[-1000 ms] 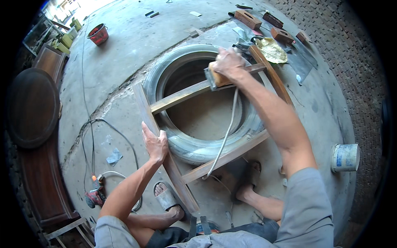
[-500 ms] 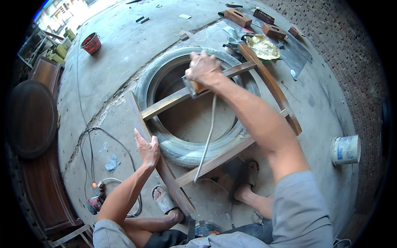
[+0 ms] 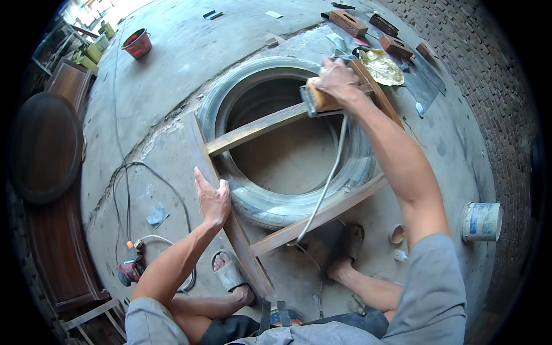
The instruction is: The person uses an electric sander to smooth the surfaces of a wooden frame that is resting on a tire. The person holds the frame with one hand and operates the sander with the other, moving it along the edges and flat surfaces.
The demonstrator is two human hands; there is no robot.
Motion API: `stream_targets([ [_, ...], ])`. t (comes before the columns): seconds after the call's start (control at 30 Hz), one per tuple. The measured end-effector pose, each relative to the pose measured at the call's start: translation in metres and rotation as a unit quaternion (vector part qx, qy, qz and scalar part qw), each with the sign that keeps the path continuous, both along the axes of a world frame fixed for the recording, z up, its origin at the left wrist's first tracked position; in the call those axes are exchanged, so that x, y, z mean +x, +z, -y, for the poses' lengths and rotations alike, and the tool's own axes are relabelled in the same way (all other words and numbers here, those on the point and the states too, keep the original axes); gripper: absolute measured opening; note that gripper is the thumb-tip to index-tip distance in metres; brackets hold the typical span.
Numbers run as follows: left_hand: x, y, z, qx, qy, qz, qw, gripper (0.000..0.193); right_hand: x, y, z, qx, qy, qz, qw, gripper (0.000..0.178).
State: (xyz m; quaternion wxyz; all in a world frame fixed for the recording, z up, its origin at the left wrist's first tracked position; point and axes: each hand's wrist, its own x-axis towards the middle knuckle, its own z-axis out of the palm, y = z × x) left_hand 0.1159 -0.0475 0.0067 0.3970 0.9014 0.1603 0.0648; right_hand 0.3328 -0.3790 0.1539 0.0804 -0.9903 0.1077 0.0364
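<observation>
A wooden frame point(image 3: 316, 221) with two long side rails and two crossbars rests across a grey, dusty tyre point(image 3: 270, 208) on the floor. My left hand point(image 3: 214, 201) is closed around the frame's left rail, a little above the lower crossbar. Out over the right end of the upper crossbar, my right hand point(image 3: 338, 77) grips an orange power sander point(image 3: 321, 99) from above. The sander's flat metal base lies along that crossbar. A pale cord point(image 3: 326, 190) hangs from the tool down across the tyre and lower crossbar. My right fingertips are partly hidden.
A red power tool point(image 3: 131, 269) with coiled cable lies left of my legs. Farther off stand a red bucket point(image 3: 137, 43) and carved wooden boxes point(image 3: 348, 24). A white bucket point(image 3: 482, 222) is at right. Dark wooden panels point(image 3: 46, 148) line the left side.
My right hand has slid the sander rightward along the upper crossbar, from near its middle to its right end. My left hand keeps its hold on the rail. The view has shifted slightly.
</observation>
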Motion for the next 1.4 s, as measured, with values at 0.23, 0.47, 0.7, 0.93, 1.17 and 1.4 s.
stream_targets([
  [0.23,0.004,-0.008,0.004,0.011,0.003,-0.003,1.000,0.085,-0.040,0.005,-0.102,0.018,0.112,0.032,0.993,0.054],
  [0.47,0.000,-0.007,-0.002,0.020,0.010,0.013,1.000,0.079,-0.027,-0.004,-0.093,-0.008,0.158,0.023,0.987,0.056],
  [0.7,0.003,0.003,0.011,-0.022,0.024,-0.009,0.999,0.074,0.021,-0.016,0.026,-0.027,0.042,0.042,0.998,0.060],
  [0.93,0.002,-0.009,-0.002,-0.148,0.045,0.042,0.987,0.065,-0.011,-0.012,-0.050,-0.046,0.131,0.054,0.989,0.055],
  [1.17,-0.003,-0.017,-0.023,-0.256,-0.023,0.031,0.966,0.070,-0.049,-0.008,-0.115,-0.006,0.169,0.074,0.983,0.048],
  [1.4,-0.015,-0.014,-0.031,-0.193,-0.049,0.014,0.980,0.078,-0.014,-0.025,-0.066,-0.022,0.155,0.080,0.984,0.050],
])
